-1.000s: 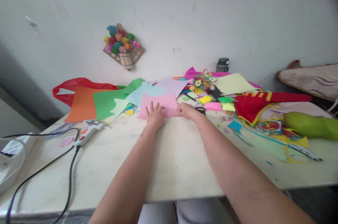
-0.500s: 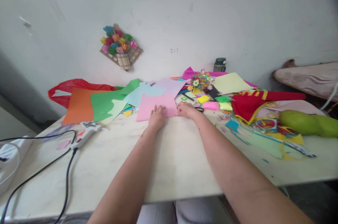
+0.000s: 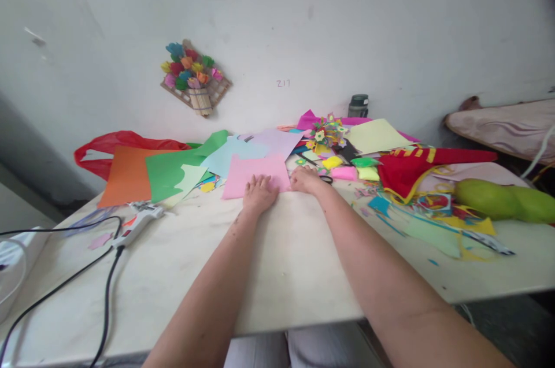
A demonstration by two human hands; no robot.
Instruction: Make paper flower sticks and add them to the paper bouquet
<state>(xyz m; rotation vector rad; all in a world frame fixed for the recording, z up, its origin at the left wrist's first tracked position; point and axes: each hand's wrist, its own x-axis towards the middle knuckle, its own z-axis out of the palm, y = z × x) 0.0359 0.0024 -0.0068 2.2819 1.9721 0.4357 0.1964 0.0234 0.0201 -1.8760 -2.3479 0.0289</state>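
Observation:
A pink sheet of paper [image 3: 243, 174] lies flat on the table in front of me, partly over light blue paper [image 3: 220, 155] and lilac paper [image 3: 281, 140]. My left hand [image 3: 260, 192] rests palm down on its lower right part, fingers stretched forward. At the sheet's lower right corner is my right hand [image 3: 304, 179], its fingers drawn together and closed on the edge. The fingertips there are small and partly hidden. Just right of that hand, a black loop [image 3: 326, 179], perhaps a scissors handle, shows beside the wrist.
Left are a glue gun [image 3: 136, 226] with a black cord, green paper [image 3: 167, 174] and orange paper [image 3: 125, 177]. To the right lie clay packets [image 3: 344, 173], a red cloth [image 3: 401, 174], paper scraps and a green gourd-like object [image 3: 498, 199]. A bottle [image 3: 358, 106] stands by the wall.
My left hand has shifted slightly right on the pink sheet, its thumb now further out. The right hand stays at the corner. The whole view has moved a little.

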